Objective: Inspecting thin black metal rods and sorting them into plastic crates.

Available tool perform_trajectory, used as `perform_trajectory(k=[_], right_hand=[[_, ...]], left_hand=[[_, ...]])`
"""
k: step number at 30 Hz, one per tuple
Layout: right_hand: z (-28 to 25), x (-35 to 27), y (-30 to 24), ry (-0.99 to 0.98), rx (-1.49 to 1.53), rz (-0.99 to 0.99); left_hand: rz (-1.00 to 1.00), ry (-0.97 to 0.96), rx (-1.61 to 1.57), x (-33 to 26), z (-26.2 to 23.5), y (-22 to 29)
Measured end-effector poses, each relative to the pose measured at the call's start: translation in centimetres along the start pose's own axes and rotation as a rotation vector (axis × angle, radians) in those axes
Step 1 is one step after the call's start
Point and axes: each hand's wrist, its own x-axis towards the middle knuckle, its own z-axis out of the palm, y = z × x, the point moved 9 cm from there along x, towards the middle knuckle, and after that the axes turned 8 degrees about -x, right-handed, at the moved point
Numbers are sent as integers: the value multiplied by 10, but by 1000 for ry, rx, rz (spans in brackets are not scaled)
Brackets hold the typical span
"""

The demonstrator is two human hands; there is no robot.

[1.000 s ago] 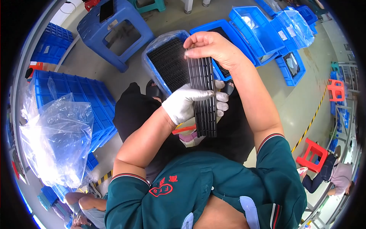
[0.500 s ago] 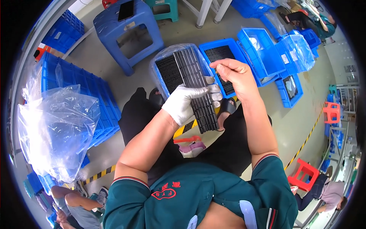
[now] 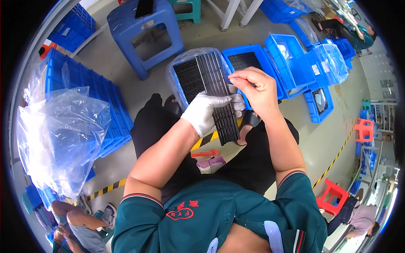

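Note:
My left hand (image 3: 207, 110), in a white glove, grips a long black slotted tray (image 3: 221, 95) around its middle and holds it upright over my lap. My bare right hand (image 3: 256, 89) pinches the right edge of that tray near its upper half with fingertips together. Just behind the tray, on the floor, sits a blue bin lined with clear plastic (image 3: 179, 76) that holds more black trays (image 3: 189, 79). A second blue bin (image 3: 253, 57) to its right also holds dark trays.
A large clear plastic bag (image 3: 63, 135) hangs over stacked blue crates (image 3: 97, 97) at my left. A blue plastic stool (image 3: 145, 33) stands ahead. More blue bins (image 3: 308, 59) lie right. Other people sit at lower left (image 3: 71, 215) and lower right (image 3: 358, 215). Red stools (image 3: 331, 196) stand at right.
My head view shifted, so the tray and hands sit lower and more central. My right hand slid down from the tray's top end to its right edge. The left hand keeps its grip.

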Motion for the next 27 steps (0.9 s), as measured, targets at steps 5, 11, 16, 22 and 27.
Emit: perform_trajectory(k=[5, 11, 16, 22, 27], right_hand=[[0, -1, -8, 42, -87, -96], [11, -11, -45, 159, -436, -453], [13, -9, -37, 164, -479, -480], [2, -8, -48, 152, -445, -473], [2, -1, -15, 94, -131, -169]], left_hand=[[15, 39, -2, 0, -2, 0], [92, 84, 105, 8, -22, 1], [151, 51, 122, 7, -16, 7], [121, 75, 38, 5, -12, 10], [64, 77, 3, 5, -10, 8]])
